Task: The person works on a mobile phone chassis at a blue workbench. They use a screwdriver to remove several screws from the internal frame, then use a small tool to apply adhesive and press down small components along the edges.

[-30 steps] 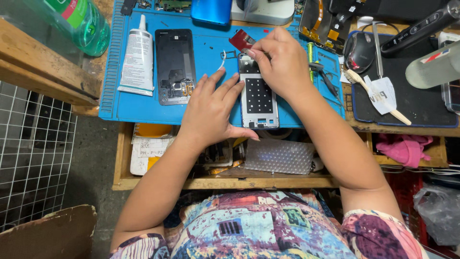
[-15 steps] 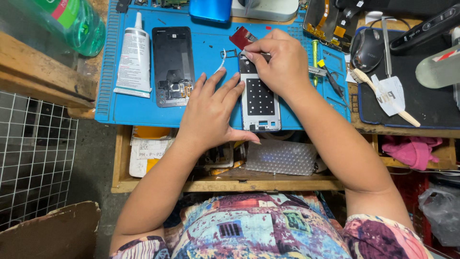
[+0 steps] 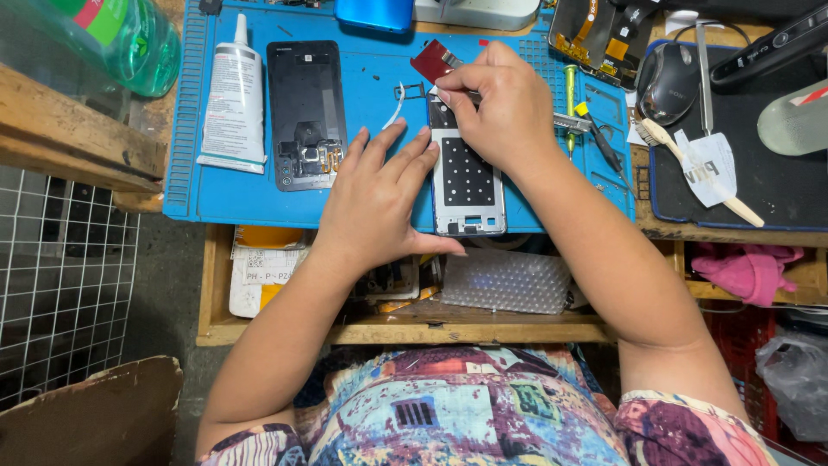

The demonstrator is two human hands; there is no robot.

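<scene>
Fingers of the left hand (image 3: 379, 203) splay on the phone frame (image 3: 467, 183); right hand (image 3: 500, 108) pinches a tool.

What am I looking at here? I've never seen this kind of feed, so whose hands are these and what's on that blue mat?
One camera worn on a person's head looks down at their own bare hands; no machine is involved. The left hand lies flat, steadying an opened phone frame on the blue work mat. The right hand pinches a thin metal tool at the frame's top end. Also on the mat: a black phone back, a white glue tube and a small red card.
</scene>
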